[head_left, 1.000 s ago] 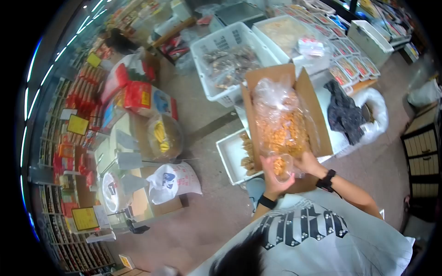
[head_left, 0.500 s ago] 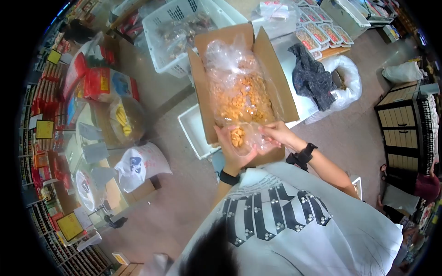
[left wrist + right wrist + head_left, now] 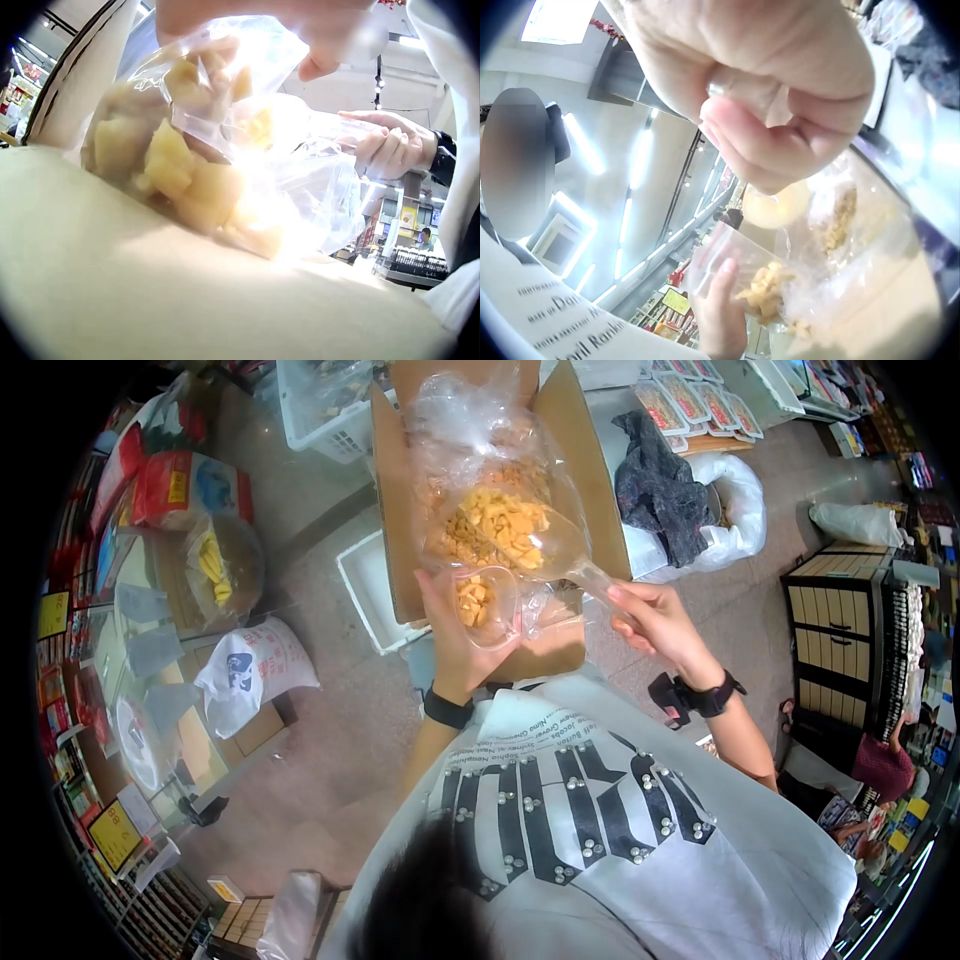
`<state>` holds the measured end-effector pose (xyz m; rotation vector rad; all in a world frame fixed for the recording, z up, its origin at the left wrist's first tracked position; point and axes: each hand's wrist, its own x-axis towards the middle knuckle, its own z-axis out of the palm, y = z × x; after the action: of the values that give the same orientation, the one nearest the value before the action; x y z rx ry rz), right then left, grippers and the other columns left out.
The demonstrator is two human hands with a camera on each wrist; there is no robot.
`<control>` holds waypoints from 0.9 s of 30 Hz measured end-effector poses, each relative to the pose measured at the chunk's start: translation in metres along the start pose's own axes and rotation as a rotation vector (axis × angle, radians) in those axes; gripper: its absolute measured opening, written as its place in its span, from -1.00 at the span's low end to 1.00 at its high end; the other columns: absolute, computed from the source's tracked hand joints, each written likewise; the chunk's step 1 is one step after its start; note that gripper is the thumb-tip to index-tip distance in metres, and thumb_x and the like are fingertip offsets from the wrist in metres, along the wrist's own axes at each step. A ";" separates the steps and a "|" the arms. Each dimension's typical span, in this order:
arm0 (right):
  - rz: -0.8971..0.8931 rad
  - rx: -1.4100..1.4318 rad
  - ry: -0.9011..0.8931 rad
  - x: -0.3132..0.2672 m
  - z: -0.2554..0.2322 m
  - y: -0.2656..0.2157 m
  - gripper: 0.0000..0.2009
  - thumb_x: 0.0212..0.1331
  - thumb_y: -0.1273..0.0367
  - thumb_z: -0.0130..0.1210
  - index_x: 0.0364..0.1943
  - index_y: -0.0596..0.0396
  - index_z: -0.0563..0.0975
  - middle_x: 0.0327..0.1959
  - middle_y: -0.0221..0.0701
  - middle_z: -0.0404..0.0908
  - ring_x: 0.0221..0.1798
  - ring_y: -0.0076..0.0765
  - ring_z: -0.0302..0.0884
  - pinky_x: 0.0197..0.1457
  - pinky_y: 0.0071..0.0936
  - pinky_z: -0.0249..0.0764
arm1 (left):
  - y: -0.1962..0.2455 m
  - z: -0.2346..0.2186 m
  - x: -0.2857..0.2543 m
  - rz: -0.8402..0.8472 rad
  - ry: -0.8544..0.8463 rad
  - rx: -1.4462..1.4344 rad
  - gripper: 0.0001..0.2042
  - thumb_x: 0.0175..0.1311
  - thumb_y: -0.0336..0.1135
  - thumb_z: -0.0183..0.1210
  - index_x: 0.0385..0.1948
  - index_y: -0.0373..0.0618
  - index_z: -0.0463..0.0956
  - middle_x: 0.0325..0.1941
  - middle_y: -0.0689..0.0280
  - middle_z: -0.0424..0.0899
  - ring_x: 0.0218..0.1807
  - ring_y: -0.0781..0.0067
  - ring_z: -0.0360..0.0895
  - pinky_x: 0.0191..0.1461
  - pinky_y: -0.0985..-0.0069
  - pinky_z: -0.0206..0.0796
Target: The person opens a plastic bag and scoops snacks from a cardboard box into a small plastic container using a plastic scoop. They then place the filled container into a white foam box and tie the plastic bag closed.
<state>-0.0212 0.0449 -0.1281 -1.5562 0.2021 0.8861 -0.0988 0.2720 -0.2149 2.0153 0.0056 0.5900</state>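
Observation:
My right hand (image 3: 655,622) grips the handle of a clear scoop (image 3: 545,550) heaped with yellow-orange pieces, held over the open cardboard box (image 3: 600,490). In the right wrist view the fingers of my right hand (image 3: 780,97) curl round the clear handle. My left hand (image 3: 462,650) holds a small clear bag (image 3: 495,622) with some pieces inside, by its rim, at the box's near edge. In the left wrist view the small bag's chunks (image 3: 187,172) show close up. A large clear bag (image 3: 460,420) of similar pieces lines the box.
A white tray (image 3: 375,590) stands left of the box, and a white crate (image 3: 330,430) lies beyond it. To the right are a dark plastic bag (image 3: 655,490) and a white bag (image 3: 745,510). Packed trays (image 3: 690,405) sit at the back.
My right hand has left the small bag's mouth and now holds the loaded scoop, to the right. The small bag stays in my left hand. The head view has shifted.

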 end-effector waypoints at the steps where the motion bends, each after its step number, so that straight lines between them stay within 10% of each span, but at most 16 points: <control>1: -0.015 -0.012 0.003 -0.008 -0.005 -0.011 -0.67 0.28 0.21 0.05 -0.01 0.14 0.54 -0.70 -0.59 0.33 -0.78 -0.80 0.08 -0.75 -0.77 -0.03 | 0.002 0.000 0.002 -0.017 -0.001 0.004 0.19 -0.23 -0.43 0.38 0.35 -0.28 -0.49 0.08 0.10 0.24 0.13 0.19 0.27 0.27 0.32 0.09; 17: 0.031 -0.994 -0.256 -0.040 -0.004 -0.172 -0.66 0.18 0.26 0.17 -0.04 0.20 0.57 -0.70 -0.57 0.37 -0.65 -0.75 0.20 -0.65 -0.69 0.13 | 0.003 -0.001 0.021 -0.087 0.005 -0.030 0.20 -0.32 -0.44 0.36 0.36 -0.29 -0.45 0.11 0.03 0.24 0.14 0.11 0.28 0.29 0.32 0.09; 27: -0.373 -1.525 -0.187 -0.043 0.057 -0.194 -0.76 0.06 0.31 0.17 -0.41 0.27 0.61 -0.72 -0.17 0.43 -0.60 -0.14 0.38 -0.31 -0.35 0.33 | 0.000 0.005 0.018 -0.100 0.026 -0.025 0.21 -0.32 -0.33 0.42 0.34 -0.36 -0.43 0.14 -0.02 0.26 0.15 0.03 0.30 0.21 0.32 0.19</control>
<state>0.0412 0.1222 0.0528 -2.7018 -1.1247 0.8685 -0.0807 0.2721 -0.2092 1.9702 0.1134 0.5506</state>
